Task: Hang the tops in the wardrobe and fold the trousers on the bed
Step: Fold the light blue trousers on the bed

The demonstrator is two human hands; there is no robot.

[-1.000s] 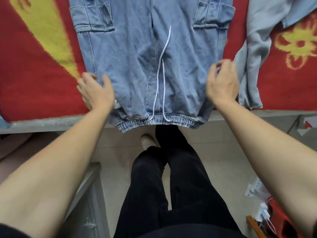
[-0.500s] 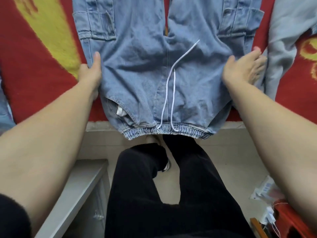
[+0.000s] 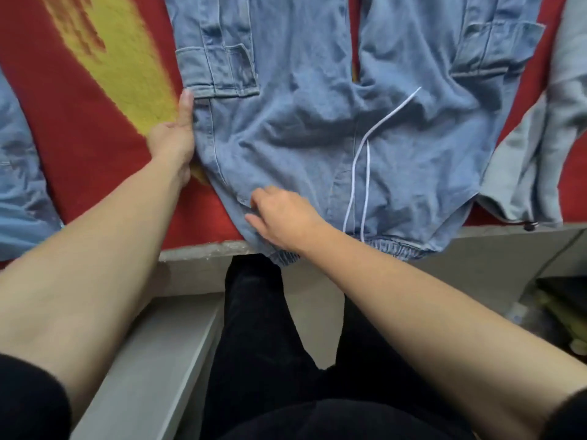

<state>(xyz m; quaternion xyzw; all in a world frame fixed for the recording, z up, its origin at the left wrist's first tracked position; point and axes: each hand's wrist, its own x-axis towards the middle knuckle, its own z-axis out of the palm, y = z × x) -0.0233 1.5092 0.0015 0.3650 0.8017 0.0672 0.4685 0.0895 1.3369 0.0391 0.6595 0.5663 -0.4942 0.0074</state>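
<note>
Light blue denim trousers (image 3: 301,128) with cargo pockets and a white drawstring (image 3: 365,173) lie flat on the red bed cover (image 3: 79,147), elastic waistband hanging over the bed's near edge. My left hand (image 3: 173,138) holds the trousers' left side seam, thumb straight on top and fingers hidden under the cloth. My right hand (image 3: 281,217) rests on the denim just above the waistband at the left hip pocket, its fingers loosely bent and slightly blurred. A grey top (image 3: 527,166) lies crumpled on the bed to the right.
Another blue denim garment (image 3: 19,185) lies at the left edge of the bed. The pale bed frame edge (image 3: 203,250) runs across below. A grey cabinet top (image 3: 158,360) stands at my lower left; clutter sits on the floor at the right (image 3: 559,315).
My right hand has left the trousers' right side and crossed over to the left hip pocket. The left hand slid a little further up the left seam. The view moved closer.
</note>
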